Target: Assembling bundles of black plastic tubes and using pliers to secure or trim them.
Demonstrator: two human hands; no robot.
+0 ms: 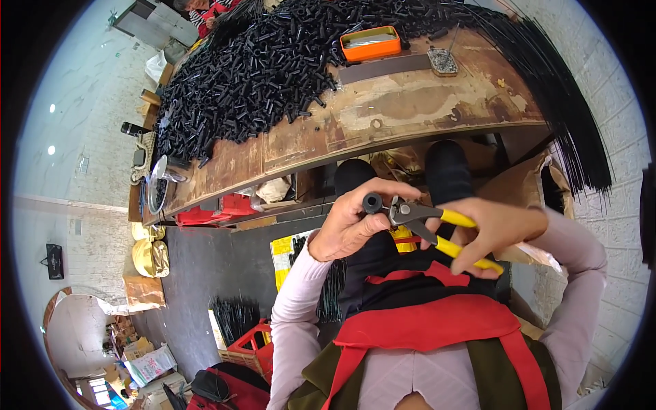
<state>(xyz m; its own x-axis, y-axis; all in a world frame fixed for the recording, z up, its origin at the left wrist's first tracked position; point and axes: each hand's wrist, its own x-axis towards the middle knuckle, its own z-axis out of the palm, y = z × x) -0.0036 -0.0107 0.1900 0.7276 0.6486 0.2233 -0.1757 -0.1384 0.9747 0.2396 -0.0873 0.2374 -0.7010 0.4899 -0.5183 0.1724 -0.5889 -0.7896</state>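
I see the left hand (pixel 348 229) pinching a short black tube (pixel 372 203) at its fingertips. The right hand (pixel 495 229) is squeezed around yellow-handled pliers (pixel 427 222), nose just beside the tube.

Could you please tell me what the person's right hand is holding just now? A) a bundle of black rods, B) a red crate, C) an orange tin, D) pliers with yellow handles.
D: the right hand grips the yellow-handled pliers, whose tip meets the small black tube in the left hand.

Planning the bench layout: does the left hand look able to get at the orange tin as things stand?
Probably not right away: the left hand holds a black tube, and the orange tin lies far across the workbench.
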